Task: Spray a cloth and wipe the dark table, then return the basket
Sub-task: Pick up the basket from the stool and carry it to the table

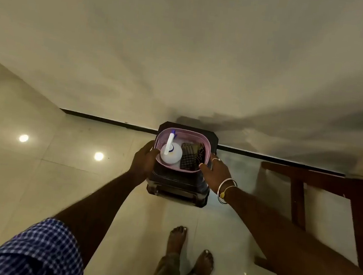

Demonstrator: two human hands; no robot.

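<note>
Both hands, left hand (143, 159) at 9 o'clock and right hand (216, 172) at 3 o'clock, clasp the pink basket (207, 150) holding spray bottle (171, 151) and cloth (191, 158)

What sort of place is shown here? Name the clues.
Probably a room in a home: glossy tiled floor, plain wall, wooden table, and both hands holding a pink basket of cleaning things on a dark stool.

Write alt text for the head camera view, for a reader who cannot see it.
Both hands grip a pink basket resting on a dark stool by a wall: the left hand on its left rim, the right hand on its right rim. Inside are a white spray bottle and a dark checked cloth. A dark wooden table stands at right on the glossy tiled floor.
</note>
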